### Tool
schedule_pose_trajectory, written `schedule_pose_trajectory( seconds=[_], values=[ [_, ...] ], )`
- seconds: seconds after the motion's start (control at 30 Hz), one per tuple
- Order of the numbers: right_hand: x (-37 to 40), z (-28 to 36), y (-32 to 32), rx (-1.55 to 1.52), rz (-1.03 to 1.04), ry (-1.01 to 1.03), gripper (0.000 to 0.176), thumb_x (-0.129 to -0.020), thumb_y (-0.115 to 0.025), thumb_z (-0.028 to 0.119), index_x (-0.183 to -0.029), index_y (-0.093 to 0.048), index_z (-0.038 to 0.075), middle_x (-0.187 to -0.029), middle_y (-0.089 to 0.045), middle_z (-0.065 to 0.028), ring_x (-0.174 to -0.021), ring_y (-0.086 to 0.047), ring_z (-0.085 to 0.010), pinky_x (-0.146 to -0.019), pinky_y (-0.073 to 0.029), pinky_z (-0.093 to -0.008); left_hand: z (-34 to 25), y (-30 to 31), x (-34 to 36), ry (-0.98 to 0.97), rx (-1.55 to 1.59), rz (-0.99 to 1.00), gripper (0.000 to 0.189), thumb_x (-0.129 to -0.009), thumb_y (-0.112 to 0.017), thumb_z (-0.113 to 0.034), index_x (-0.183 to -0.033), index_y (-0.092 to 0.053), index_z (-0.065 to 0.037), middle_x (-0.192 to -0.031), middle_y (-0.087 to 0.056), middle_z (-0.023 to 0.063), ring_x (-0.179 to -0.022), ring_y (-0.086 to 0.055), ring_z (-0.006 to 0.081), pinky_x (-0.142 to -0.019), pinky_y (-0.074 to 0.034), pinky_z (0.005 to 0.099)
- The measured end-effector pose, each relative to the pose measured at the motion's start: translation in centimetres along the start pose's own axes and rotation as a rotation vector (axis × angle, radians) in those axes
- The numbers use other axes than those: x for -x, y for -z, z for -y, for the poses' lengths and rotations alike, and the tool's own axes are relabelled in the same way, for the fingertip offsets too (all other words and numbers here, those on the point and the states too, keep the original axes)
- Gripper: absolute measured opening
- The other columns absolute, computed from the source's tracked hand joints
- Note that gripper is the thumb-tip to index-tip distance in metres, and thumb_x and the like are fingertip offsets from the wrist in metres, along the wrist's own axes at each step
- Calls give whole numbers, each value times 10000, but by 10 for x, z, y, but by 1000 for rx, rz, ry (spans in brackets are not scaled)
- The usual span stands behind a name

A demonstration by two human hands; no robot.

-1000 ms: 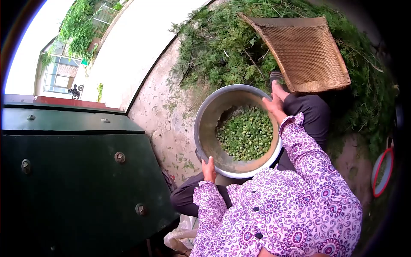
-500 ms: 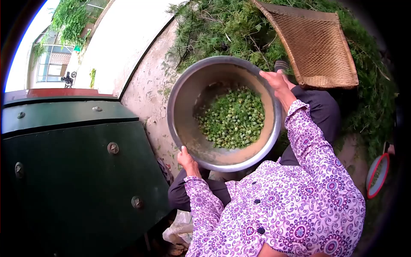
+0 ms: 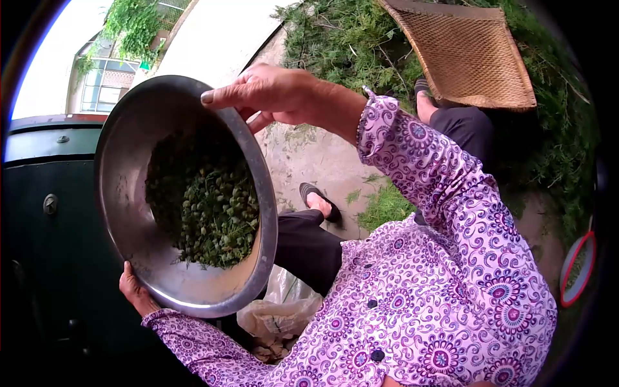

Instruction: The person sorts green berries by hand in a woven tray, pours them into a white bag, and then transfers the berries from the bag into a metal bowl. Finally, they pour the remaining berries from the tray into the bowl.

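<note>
A large metal basin (image 3: 129,219) is held up at the left, tilted, with a heap of small green cones and leaf bits (image 3: 219,213) lying inside toward its right side. My right hand (image 3: 267,93) grips the upper right rim, thumb over the edge and the other fingers behind it. At the lower left rim, my left hand (image 3: 135,290) holds the basin, its thumb on the rim and its other fingers mostly hidden.
A woven scoop basket (image 3: 471,58) lies on cut green branches (image 3: 342,39) at the upper right. A dark green metal cabinet (image 3: 71,258) stands left. Below the basin is a plastic bag (image 3: 280,316). A red-rimmed sieve (image 3: 578,269) is far right.
Both hands have carried the basin left and closer to the camera, tilting it more. The contents look darker, and a foot and green sprigs on the floor are now uncovered.
</note>
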State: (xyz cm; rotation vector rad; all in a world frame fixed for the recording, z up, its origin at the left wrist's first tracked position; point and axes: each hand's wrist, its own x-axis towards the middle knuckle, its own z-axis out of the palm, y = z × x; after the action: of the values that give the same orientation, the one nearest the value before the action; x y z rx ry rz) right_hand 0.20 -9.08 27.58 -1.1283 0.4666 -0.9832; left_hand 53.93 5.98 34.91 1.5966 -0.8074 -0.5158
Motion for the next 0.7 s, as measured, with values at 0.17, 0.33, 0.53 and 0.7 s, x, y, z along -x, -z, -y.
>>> schedule_pose_trajectory(
  seconds=[0.17,0.33,0.53,0.7],
  values=[
    [-13,-31,-46,5,182,-102,702,-709,-684,495,-1116,-532,-57,-1113,-539,-211,-1087,-495,-287,-876,-445,-465,19,102,61,87,-11,-120,224,-802,-632,-137,-857,-616,80,-828,-631,105,-696,-595,198,-673,-490,313],
    [8,-72,-65,239,304,-282,713,-719,-625,576,-999,-592,-79,-832,-581,-111,-734,-569,-169,-659,-503,-303,49,148,141,61,-215,-257,266,-857,-523,-201,-869,-592,56,-846,-619,105,-730,-597,180,-691,-493,292],
    [50,-159,-87,286,287,-522,678,-650,-654,584,-880,-620,-53,-759,-571,-106,-665,-563,-195,-553,-465,-315,104,147,250,99,-238,-463,174,-758,-621,-73,-695,-536,65,-722,-576,101,-608,-529,171,-584,-469,326],
    [72,-191,-100,383,395,-667,688,-662,-651,566,-912,-610,-74,-825,-597,-134,-681,-574,-205,-564,-463,-338,103,74,369,145,-27,-645,220,-761,-576,-137,-736,-521,74,-760,-581,143,-635,-563,219,-624,-492,355]
  ],
)
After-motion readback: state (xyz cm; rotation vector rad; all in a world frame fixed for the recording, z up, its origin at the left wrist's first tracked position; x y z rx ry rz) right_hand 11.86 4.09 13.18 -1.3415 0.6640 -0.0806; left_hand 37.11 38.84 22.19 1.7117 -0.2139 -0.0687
